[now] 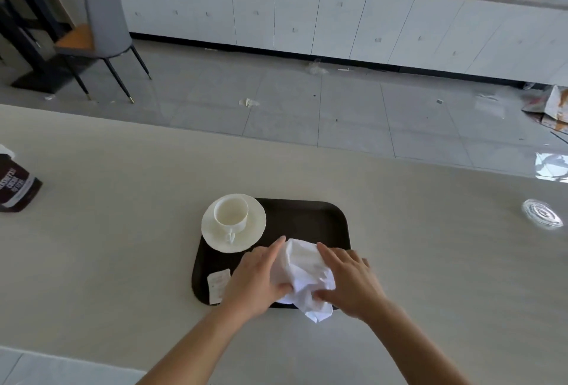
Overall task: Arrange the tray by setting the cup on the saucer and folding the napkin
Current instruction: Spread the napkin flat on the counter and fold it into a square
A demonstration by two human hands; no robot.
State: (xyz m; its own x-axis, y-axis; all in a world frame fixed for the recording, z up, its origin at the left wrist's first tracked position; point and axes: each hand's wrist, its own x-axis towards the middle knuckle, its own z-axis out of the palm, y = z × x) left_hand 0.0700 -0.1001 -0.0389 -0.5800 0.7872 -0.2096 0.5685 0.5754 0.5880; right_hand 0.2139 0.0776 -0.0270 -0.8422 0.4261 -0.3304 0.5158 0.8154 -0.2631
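A dark brown tray (310, 215) lies on the pale table. At its far left corner a white cup (231, 212) stands upright on a white saucer (255, 231), handle toward me. A crumpled white napkin (302, 274) lies on the tray's near right part, one corner hanging over the near rim. My left hand (256, 280) grips the napkin's left side, thumb pinching it. My right hand (350, 280) holds its right side, fingers spread over the paper. A small white packet (218, 284) lies on the tray's near left.
A dark brown pouch (17, 183) stands at the table's left edge. A clear glass dish (542, 215) sits at the far right. Beyond the table's far edge are a tiled floor with litter, a grey chair (104, 28) and white cabinets.
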